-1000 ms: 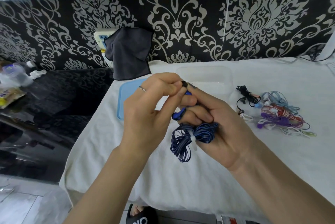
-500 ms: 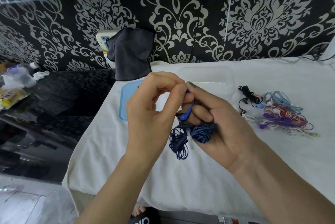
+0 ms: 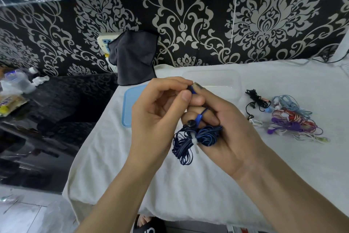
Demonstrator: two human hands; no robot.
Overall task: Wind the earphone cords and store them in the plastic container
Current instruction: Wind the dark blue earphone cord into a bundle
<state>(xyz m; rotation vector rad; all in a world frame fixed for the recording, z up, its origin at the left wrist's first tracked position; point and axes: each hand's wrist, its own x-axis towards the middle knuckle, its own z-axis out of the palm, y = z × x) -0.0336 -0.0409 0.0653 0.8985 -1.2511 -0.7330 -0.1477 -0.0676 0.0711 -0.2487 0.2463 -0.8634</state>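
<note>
A wound bundle of dark blue earphone cord (image 3: 192,138), bound at its middle by a white tie, hangs from my right hand (image 3: 224,129), whose fingers curl around it. One blue earbud (image 3: 196,120) dangles just above the bundle. My left hand (image 3: 156,113) pinches the other blue earbud (image 3: 191,89) between thumb and forefinger, against my right fingertips. The clear plastic container (image 3: 217,81) stands open on the white cloth behind my hands. Its light blue lid (image 3: 129,108) lies to the left.
A pile of other earphones (image 3: 287,117), black, light blue, red, purple and white, lies on the cloth at the right. A dark grey cloth (image 3: 134,57) hangs over a power strip on the wall. Left of the table is a dark surface with bottles and packets.
The second earbud now hangs free above the bundle. My left hand has lifted slightly, still pinching the upper earbud. The bundle stays in my right hand.
</note>
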